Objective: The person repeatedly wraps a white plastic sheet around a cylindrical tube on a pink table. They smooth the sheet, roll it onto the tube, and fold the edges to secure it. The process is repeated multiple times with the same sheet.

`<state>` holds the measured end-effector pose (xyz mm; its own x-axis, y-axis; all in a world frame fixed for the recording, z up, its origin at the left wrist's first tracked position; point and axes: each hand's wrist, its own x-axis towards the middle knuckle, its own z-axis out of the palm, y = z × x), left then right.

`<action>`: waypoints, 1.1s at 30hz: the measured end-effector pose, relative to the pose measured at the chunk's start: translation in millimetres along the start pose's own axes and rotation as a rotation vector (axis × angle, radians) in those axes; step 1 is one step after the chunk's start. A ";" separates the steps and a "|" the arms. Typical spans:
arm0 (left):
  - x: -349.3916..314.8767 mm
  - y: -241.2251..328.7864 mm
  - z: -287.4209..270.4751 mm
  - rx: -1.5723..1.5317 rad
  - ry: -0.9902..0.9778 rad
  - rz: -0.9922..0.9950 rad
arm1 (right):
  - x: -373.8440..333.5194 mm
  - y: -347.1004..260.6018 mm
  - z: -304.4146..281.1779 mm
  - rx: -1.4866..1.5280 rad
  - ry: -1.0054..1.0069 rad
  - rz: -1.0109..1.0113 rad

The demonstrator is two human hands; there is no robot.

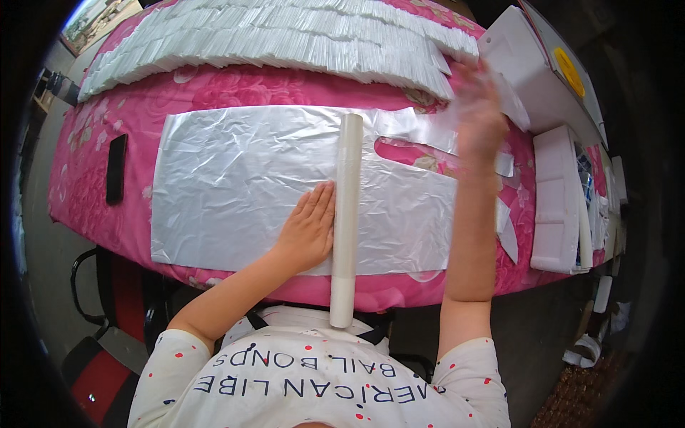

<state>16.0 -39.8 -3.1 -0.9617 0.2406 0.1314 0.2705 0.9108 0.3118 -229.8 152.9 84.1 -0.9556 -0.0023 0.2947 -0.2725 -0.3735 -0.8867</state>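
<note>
A silvery-white plastic carrier bag (221,185) lies flat and creased on the table, its handle end with a cutout to the right. Across it rests a long pale roll (346,192), its near end sticking out past the table edge. My left hand (310,225) lies flat on the bag with its fingers stretched out, their edge against the roll. Over the bag's handle end, my right hand (479,118) is raised and smeared by motion. Beside it is a blurred translucent piece of plastic (510,100); I cannot make out whether the fingers hold it.
Rows of folded white plastic bags (271,39) cover the table's far side. A black phone (115,169) lies at left on the pink flowered cloth (82,192). White foam boxes (556,207) stand at right. Red-and-black chairs (125,292) are below left.
</note>
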 end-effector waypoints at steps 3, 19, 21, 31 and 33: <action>5.7 5.6 -2.2 -0.024 -0.017 0.036 | -69.2 120.0 57.1 -1.451 -0.399 -0.811; -0.9 -10.5 4.0 -0.287 0.255 0.051 | -222.2 57.7 201.0 -0.697 -1.078 -0.080; -16.1 -27.3 -5.1 -0.460 0.236 -0.074 | -204.9 29.0 162.6 -0.720 -0.925 -0.217; 70.5 -53.0 -20.1 -1.686 0.023 -0.624 | -187.9 -22.9 -4.4 -1.084 -0.969 -0.300; 76.0 -52.0 -21.3 -1.763 -0.060 -0.669 | -187.9 -24.1 -4.9 -1.132 -1.087 -0.297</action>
<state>-70.2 -76.1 10.7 -0.9033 0.0845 -0.4206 -0.4061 -0.4843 0.7749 -44.2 166.9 48.4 -0.4605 -0.8730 0.1605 -0.8379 0.3678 -0.4034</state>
